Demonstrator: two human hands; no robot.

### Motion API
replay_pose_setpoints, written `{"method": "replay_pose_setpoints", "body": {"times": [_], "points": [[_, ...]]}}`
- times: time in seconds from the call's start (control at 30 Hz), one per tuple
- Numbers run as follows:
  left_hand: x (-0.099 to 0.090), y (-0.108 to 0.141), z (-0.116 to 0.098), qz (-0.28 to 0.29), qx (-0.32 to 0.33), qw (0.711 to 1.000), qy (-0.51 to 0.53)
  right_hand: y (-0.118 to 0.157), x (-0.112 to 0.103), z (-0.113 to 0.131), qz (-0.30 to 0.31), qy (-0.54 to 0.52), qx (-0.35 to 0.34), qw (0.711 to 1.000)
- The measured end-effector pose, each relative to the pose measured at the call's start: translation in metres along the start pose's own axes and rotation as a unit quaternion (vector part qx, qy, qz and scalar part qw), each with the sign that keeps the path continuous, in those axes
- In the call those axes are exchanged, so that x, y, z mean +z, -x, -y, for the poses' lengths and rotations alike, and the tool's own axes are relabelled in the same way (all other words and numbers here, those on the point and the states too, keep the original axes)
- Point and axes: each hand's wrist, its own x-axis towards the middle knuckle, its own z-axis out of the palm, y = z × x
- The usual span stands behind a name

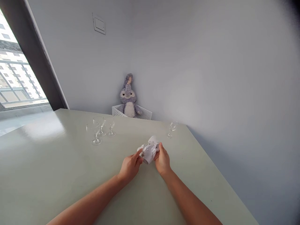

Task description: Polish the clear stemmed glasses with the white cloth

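Observation:
Between my two hands, above the table, is a small clear stemmed wine glass lying on its side. A crumpled white cloth or tissue is wrapped around part of it, so its stem and foot are partly hidden. My left hand has its fingers closed at the left end of the glass, where some of the white material also shows. On the other side, my right hand grips the glass through the cloth, with the thumb pressed on top.
Three similar glasses stand upright in a group at the left rear of the pale table. Another glass is upright near the right back corner. Behind the table edge, a plush rabbit sits in a white perforated basket against the wall.

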Motion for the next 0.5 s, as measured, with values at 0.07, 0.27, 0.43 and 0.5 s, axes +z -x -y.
{"method": "replay_pose_setpoints", "body": {"times": [0.07,0.27,0.43,0.5], "points": [[0.001,0.0,-0.001,-0.036,0.0,0.999,0.027,0.009,0.009,-0.007,0.016,-0.05,0.013,0.999],[0.005,0.001,-0.001,-0.166,0.001,0.986,0.007,0.042,0.033,-0.017,0.135,-0.062,0.043,0.988],[0.008,0.005,-0.009,-0.162,0.018,0.984,-0.072,0.046,0.033,-0.025,0.135,-0.019,0.03,0.99],[0.007,0.006,-0.013,-0.117,0.015,0.991,-0.061,0.041,0.028,-0.026,0.114,0.014,0.029,0.993]]}}
